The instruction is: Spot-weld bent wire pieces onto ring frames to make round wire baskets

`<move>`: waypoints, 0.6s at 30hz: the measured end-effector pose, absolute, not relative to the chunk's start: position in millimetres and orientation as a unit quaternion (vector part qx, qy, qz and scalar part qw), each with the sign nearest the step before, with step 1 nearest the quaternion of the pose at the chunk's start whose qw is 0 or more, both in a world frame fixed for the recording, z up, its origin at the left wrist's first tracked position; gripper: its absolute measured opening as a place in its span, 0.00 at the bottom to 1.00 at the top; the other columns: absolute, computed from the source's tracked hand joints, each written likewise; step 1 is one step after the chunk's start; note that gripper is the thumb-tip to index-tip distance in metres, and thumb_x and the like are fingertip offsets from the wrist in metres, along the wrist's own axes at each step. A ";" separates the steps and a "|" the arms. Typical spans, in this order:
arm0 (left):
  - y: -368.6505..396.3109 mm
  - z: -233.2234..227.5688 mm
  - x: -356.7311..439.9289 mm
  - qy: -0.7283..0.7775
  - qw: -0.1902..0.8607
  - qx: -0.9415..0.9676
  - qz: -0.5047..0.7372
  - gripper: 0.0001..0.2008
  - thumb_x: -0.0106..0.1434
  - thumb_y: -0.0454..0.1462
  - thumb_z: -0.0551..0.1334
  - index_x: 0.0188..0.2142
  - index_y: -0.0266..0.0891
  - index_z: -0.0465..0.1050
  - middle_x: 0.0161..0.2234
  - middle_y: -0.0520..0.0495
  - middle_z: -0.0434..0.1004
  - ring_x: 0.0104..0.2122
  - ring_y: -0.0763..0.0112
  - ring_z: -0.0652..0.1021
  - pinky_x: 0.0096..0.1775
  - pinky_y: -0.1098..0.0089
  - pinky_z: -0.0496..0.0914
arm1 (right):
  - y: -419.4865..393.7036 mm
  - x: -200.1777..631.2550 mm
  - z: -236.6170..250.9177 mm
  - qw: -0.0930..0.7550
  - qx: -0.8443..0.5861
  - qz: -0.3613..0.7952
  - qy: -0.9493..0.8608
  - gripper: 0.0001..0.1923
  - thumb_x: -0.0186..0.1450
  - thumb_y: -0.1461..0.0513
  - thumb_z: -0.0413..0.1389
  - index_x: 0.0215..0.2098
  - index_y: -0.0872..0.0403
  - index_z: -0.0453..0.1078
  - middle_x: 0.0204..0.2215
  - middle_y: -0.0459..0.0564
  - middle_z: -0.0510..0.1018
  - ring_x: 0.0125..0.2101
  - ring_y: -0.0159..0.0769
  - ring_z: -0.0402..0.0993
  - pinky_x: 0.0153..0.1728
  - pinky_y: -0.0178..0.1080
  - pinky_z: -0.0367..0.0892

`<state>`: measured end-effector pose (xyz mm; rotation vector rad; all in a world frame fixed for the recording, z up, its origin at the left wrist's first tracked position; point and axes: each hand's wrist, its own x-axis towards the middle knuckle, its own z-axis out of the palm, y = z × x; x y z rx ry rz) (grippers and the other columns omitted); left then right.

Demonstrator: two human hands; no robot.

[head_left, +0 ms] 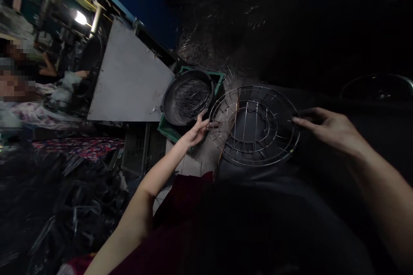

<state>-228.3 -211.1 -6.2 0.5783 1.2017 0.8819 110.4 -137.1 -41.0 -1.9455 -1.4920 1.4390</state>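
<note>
Fingers (303,123) hold a round wire rack (257,124) from both sides

The left hand (196,132) has the rack's left rim. Its thumb is on the near side of the wire and a finger pokes in under the rim, with just a small gap between them. The right hand (335,132) pinches the right rim with its thumb and fingertips close together. The other fingers of that hand are too dark to see well.

So the rack is between the two hands, with its small rings and straight bars in the middle, well away from any fingers. It is over a dark flat surface (277,172), and its left part sticks out past that surface's brown left edge. I cannot tell if the rack touches it.

Just past the left hand, a dark round pan (171,114) full of loose wires (192,96) sits on a green crate (166,131). The crate's corners peek out around the pan. A big grey board (129,77) is beside it. Far to the left, another person (50,68) is near a bright lamp (80,17).
</note>
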 end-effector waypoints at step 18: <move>-67.2 76.9 -44.4 0.332 0.802 0.345 0.357 0.31 0.56 0.52 0.63 0.54 0.43 0.56 0.39 0.45 0.77 0.35 0.59 0.81 0.43 0.60 0.70 | -207.2 231.1 133.7 0.494 -0.788 0.302 -0.207 0.26 0.33 0.51 0.68 0.29 0.46 0.66 0.21 0.46 0.67 0.17 0.32 0.60 0.13 0.36 0.54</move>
